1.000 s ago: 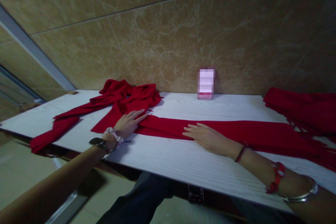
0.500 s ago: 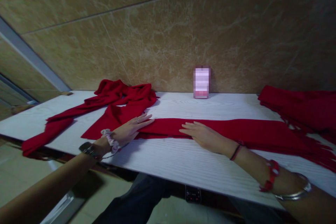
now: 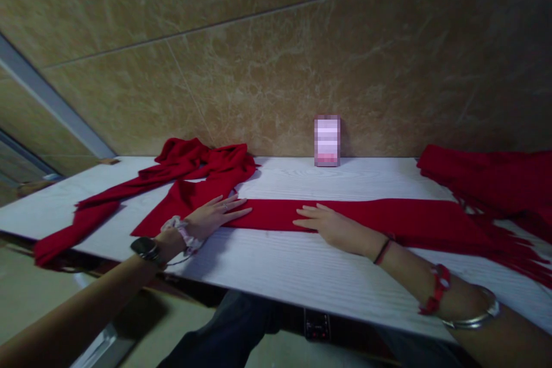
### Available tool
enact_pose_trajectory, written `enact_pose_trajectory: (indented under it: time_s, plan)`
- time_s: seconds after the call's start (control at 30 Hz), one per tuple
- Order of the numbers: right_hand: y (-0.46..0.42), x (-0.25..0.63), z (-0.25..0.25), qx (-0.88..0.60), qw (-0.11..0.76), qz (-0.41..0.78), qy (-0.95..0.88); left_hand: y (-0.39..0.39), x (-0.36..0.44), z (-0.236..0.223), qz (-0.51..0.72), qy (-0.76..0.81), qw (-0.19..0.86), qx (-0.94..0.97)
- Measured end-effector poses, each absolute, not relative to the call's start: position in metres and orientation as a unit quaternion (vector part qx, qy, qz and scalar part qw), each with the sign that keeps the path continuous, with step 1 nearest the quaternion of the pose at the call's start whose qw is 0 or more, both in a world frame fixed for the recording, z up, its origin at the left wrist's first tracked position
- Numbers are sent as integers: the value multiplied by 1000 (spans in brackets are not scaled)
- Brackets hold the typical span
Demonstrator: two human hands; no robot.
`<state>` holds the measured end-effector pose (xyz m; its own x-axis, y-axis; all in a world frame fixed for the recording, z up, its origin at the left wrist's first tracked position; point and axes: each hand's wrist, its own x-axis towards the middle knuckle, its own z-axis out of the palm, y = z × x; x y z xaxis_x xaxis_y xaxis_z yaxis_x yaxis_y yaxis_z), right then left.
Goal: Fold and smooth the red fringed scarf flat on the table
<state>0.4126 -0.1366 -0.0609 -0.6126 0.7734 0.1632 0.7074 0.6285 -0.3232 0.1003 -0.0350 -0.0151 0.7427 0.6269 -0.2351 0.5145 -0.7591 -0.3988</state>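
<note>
Pressing red scarf (image 3: 273, 215) with left hand (image 3: 210, 218) and right hand (image 3: 335, 227), both spread wide; seeing fewer creases than before; judging smoothing nearly done.

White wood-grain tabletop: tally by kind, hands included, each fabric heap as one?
Bare left hand and bare right hand: 2
Flat red fabric strip: 1
Left red fabric heap and right red fabric heap: 2
Upright rectangular device, screen pixelated: 1
Total: 6, by visible grouping
</note>
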Motion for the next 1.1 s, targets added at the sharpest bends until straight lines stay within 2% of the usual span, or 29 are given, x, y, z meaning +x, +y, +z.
enact_pose_trajectory:
  time_s: [0.17,0.33,0.47,0.67,0.9,1.1]
  plan:
    - [-140,410,-55,-392,140,63,-907,-58,140,-10,137,-276,122,-943]
    - [-142,408,-51,-398,137,29,-907,-58,184,-39,66,-216,59,-972]
    - [-138,413,-54,-404,140,10,-904,-45,187,-56,42,-219,28,-974]
    - [-137,420,-51,-401,145,-29,-904,-46,182,-43,11,-245,33,-969]
    - [-139,425,-56,-435,109,88,-890,-40,172,-58,36,-275,-38,-960]
    - [-138,433,-49,-412,122,160,-889,-45,163,-53,43,-255,-20,-966]
